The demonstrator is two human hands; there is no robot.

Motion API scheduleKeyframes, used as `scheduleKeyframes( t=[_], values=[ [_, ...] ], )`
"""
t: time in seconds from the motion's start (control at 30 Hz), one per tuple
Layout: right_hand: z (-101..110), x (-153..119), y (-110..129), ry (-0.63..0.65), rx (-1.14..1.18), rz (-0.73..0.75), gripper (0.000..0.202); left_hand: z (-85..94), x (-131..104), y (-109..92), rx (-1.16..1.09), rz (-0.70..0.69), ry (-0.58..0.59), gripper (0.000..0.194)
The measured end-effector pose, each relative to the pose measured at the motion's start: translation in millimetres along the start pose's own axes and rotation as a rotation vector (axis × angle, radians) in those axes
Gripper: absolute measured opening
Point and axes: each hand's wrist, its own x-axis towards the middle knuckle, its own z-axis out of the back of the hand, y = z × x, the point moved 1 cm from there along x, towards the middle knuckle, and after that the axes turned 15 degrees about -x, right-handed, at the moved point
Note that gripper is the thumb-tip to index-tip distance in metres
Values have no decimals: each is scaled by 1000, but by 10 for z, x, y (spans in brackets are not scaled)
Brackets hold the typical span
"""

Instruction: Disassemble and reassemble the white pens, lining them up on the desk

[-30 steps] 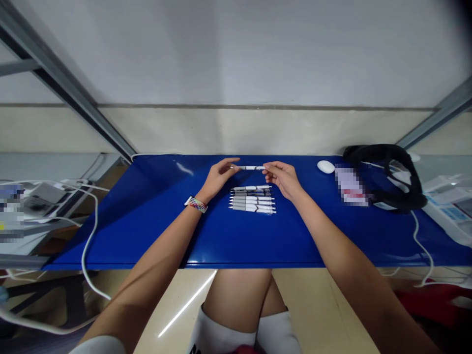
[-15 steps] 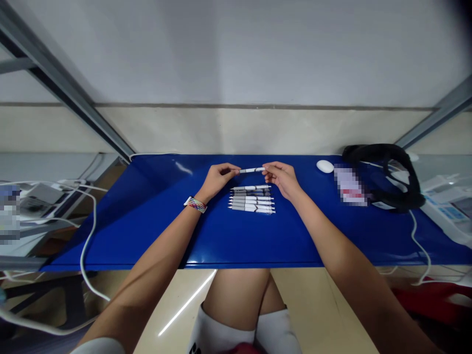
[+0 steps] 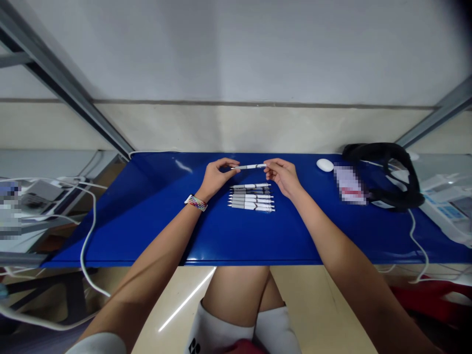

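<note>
A white pen with a grey grip (image 3: 252,166) is held level above the blue table, its tip pointing left. My right hand (image 3: 283,174) pinches its right end between thumb and fingers. At the tip end, my left hand (image 3: 217,176) has thumb and fingers apart around the pen; whether the thumb touches it is hard to tell. Below the hands, several similar pens (image 3: 251,202) lie side by side in a stack of rows, tips to the left. One darker pen (image 3: 252,190) lies among them near the top.
The blue table (image 3: 254,241) ends close to my legs. To the right are a white mouse-like oval object (image 3: 325,165), a blurred packet (image 3: 349,185) and a black strap headset (image 3: 413,196). A white cable (image 3: 88,241) hangs over the left side. A wall stands behind.
My left fingers have spread from their pinch on the pen, and its tip now shows between them. The pen sits slightly higher in view. My right hand keeps its hold.
</note>
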Motion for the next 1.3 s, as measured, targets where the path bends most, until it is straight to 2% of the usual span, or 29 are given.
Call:
scheduleKeyframes(
  t=[0.17,0.33,0.43,0.63,0.83,1.0,1.13,1.3],
  values=[
    [3,4,0,8,-1,11,30,17,0,66,-57,81,41,32],
    [1,-9,-17,8,-10,-31,24,41,18,103,-34,60,25,27],
    [-10,-12,-11,25,78,-68,23,35,12,78,-1,32,22,24],
    [13,4,25,168,353,-231,26,2,1,41,-66,39,-9,29],
    [17,16,10,132,389,-274,18,-7,20,73,-140,39,-39,31],
    [3,17,12,162,468,-284,21,-2,34,104,-169,51,-62,32],
    [8,24,18,135,499,-314,18,-5,36,102,-191,69,-76,33],
    [35,33,-11,155,478,-244,23,-11,38,87,-209,88,-63,35]
  ],
)
